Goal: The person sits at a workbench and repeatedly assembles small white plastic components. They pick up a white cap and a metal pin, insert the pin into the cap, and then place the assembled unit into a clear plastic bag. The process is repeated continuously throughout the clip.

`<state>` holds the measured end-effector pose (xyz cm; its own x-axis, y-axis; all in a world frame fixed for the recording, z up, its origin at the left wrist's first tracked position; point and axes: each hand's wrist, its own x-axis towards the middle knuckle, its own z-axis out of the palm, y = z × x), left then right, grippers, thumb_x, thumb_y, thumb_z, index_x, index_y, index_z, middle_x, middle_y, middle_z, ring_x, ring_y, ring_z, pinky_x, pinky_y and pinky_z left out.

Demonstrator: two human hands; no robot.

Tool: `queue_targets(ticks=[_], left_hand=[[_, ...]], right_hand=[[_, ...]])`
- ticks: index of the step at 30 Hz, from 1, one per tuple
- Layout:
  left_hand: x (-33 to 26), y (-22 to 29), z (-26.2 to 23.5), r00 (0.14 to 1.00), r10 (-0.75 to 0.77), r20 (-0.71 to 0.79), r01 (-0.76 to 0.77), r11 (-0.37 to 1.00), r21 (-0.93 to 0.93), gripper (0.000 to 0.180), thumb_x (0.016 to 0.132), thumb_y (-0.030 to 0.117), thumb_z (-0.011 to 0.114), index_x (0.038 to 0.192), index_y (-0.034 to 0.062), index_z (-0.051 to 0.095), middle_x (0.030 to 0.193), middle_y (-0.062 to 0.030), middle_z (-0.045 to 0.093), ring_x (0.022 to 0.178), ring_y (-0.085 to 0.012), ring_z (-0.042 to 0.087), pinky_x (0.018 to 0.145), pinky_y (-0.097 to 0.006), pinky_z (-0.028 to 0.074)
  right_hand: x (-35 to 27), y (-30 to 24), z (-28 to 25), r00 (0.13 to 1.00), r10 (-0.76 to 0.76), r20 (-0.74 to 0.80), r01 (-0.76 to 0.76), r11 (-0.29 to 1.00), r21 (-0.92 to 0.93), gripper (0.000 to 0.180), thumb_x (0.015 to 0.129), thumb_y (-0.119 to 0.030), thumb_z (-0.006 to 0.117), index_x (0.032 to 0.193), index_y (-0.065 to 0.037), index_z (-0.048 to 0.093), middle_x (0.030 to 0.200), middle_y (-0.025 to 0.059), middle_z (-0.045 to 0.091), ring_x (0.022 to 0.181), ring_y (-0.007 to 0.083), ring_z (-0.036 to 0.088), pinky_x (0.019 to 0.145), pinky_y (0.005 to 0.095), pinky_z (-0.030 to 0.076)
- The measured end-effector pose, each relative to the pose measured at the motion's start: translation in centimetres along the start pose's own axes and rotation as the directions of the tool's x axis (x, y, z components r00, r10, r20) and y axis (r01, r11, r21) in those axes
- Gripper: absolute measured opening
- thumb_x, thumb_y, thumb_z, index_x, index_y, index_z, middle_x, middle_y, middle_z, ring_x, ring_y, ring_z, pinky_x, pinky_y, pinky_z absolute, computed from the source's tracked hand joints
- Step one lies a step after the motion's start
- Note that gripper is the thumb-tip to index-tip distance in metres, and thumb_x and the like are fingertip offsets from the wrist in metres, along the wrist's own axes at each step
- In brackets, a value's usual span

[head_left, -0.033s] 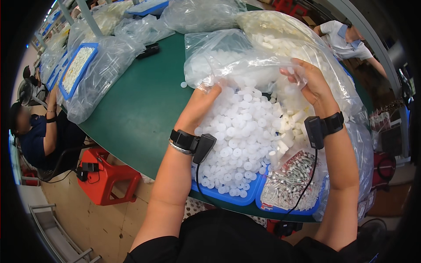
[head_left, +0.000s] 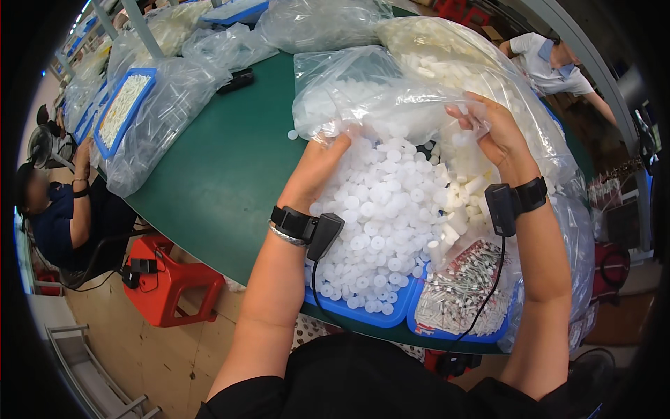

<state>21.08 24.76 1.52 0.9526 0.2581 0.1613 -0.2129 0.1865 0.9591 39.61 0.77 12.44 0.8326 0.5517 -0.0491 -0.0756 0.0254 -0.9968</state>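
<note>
A clear plastic bag (head_left: 391,98) with white pieces inside lies tipped toward me, its mouth over a heap of white plastic discs (head_left: 377,216). My left hand (head_left: 326,157) is closed on the left side of the bag's mouth, fingertips partly hidden by film. At the right side, my right hand (head_left: 497,133) pinches the bag's edge between thumb and curled fingers. The discs, several with a centre hole, fill a blue tray (head_left: 385,320) beneath my hands. Cream-coloured short cylinders (head_left: 457,220) lie right of the heap.
Beside the disc tray, another blue tray (head_left: 419,331) holds thin metal-and-white parts (head_left: 464,297). A large clear bag (head_left: 447,45) of cream pieces stands behind. One loose disc (head_left: 292,135) lies on the green table (head_left: 216,160). A red stool (head_left: 171,286) stands left; two people sit nearby.
</note>
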Motion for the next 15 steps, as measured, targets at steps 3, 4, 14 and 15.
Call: queue_targets(ticks=[3,4,14,15], left_hand=[[-0.1,0.9,0.2,0.997,-0.071,0.023,0.075,0.933,-0.352,0.048,0.103,0.034,0.042,0.135,-0.0014,0.048,0.135,-0.014,0.055,0.121,-0.0253,0.056,0.101,-0.037,0.046],[-0.5,1.6,0.4,0.998,-0.062,0.011,0.061,0.906,-0.418,0.047,0.104,0.033,0.041,0.136,-0.0007,0.046,0.136,-0.0141,0.055,0.121,-0.0256,0.056,0.101,-0.037,0.047],[-0.1,1.0,0.0,0.998,-0.031,-0.057,-0.009,0.804,-0.595,0.053,0.105,0.038,0.035,0.141,-0.0002,0.039,0.14,-0.02,0.048,0.128,-0.0331,0.049,0.105,-0.043,0.043],[0.2,0.7,-0.3,0.999,-0.007,-0.031,-0.015,0.764,-0.645,0.054,0.105,0.038,0.035,0.141,-0.0016,0.038,0.14,-0.0217,0.048,0.132,-0.0344,0.045,0.108,-0.044,0.039]], right_hand=[[0.1,0.0,0.6,0.992,0.103,0.068,-0.112,0.981,0.159,0.056,0.095,-0.017,0.061,0.136,0.012,0.035,0.116,0.0241,0.06,0.101,0.0309,0.068,0.079,0.0319,0.056],[-0.4,-0.2,0.9,0.995,0.091,0.044,-0.096,0.984,0.151,0.059,0.095,-0.018,0.062,0.138,0.009,0.034,0.119,0.0253,0.058,0.1,0.0295,0.068,0.079,0.0305,0.056],[-2.5,1.3,2.9,0.936,-0.325,0.133,0.344,0.769,-0.54,0.055,0.093,-0.016,0.06,0.144,-0.008,0.041,0.126,0.0236,0.054,0.087,0.0167,0.067,0.077,0.0263,0.053],[-2.0,0.8,2.2,0.948,-0.303,0.102,0.311,0.798,-0.517,0.048,0.094,-0.016,0.058,0.14,-0.007,0.046,0.12,0.0219,0.058,0.082,0.0158,0.067,0.075,0.0259,0.053]])
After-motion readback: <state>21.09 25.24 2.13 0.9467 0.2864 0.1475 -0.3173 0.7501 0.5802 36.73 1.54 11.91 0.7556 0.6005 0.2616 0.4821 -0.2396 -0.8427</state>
